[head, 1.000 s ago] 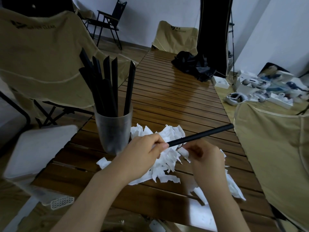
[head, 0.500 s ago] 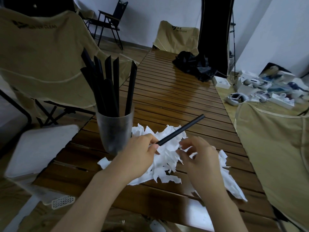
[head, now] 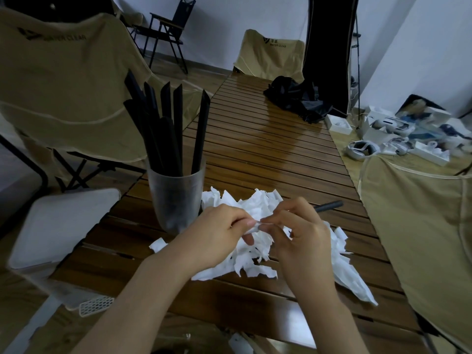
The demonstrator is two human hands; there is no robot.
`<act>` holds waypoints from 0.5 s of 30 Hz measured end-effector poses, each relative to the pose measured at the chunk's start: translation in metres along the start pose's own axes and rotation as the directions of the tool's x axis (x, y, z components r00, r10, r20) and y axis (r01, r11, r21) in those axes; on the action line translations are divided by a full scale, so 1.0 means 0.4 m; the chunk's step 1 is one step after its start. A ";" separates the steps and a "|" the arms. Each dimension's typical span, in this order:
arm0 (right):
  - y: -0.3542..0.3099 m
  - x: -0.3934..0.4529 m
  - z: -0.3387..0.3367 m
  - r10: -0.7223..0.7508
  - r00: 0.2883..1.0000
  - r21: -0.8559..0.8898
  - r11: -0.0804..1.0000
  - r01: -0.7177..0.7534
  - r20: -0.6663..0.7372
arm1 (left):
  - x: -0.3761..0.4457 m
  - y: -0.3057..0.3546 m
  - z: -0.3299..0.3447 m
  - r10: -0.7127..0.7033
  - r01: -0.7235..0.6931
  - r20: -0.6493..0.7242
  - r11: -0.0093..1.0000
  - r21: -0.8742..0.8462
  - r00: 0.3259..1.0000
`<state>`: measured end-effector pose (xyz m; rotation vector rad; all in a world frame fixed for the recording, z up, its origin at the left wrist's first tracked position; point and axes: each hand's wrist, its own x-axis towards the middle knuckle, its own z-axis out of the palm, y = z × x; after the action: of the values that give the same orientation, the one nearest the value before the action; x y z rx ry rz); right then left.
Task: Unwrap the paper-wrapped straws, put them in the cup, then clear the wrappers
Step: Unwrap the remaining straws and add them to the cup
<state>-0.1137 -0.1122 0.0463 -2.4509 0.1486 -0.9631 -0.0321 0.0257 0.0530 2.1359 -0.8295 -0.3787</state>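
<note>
A frosted plastic cup stands on the wooden slat table and holds several black straws. To its right lies a heap of torn white paper wrappers. Above that heap, my left hand pinches a small scrap of white wrapper between thumb and fingers. My right hand meets it at the same scrap, fingertips curled. One black straw runs behind my right hand's fingers; only its far end shows, pointing right.
Beige folding chairs stand at the left, far end and right. A black cloth bundle lies at the table's far end. A white lidded bin sits left of the table. White boxes and devices cover the floor at right.
The straw dropped from a raised slant to nearly level and slid right behind my right hand. Both hands came together and now pinch a scrap of wrapper.
</note>
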 end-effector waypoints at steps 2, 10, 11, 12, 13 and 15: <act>-0.004 0.000 0.002 -0.023 1.000 0.010 1.000 0.023 0.011 | -0.004 0.005 0.000 -0.012 0.012 -0.001 1.000 0.028 1.000; -0.021 0.007 -0.012 -0.012 1.000 0.162 0.987 0.013 -0.003 | -0.011 0.028 -0.014 -0.099 0.101 0.015 0.986 -0.131 0.995; -0.022 0.007 -0.014 -0.009 1.000 0.180 0.984 0.009 -0.001 | -0.015 0.032 -0.014 -0.109 0.110 0.019 0.982 -0.154 0.994; -0.022 0.007 -0.016 -0.004 1.000 0.196 0.981 0.003 0.003 | -0.016 0.033 -0.013 -0.120 0.123 0.030 0.975 -0.183 0.992; -0.022 0.007 -0.018 0.003 1.000 0.211 0.977 -0.005 0.011 | -0.018 0.035 -0.013 -0.130 0.137 0.046 0.967 -0.214 0.990; -0.021 0.008 -0.020 0.016 0.999 0.232 0.972 -0.024 0.033 | -0.018 0.036 -0.011 -0.157 0.171 0.073 0.951 -0.256 0.985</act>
<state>-0.1174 -0.1090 0.0572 -2.2439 0.0466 -0.8807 -0.0413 0.0262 0.0666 1.9577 -0.5950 -0.5992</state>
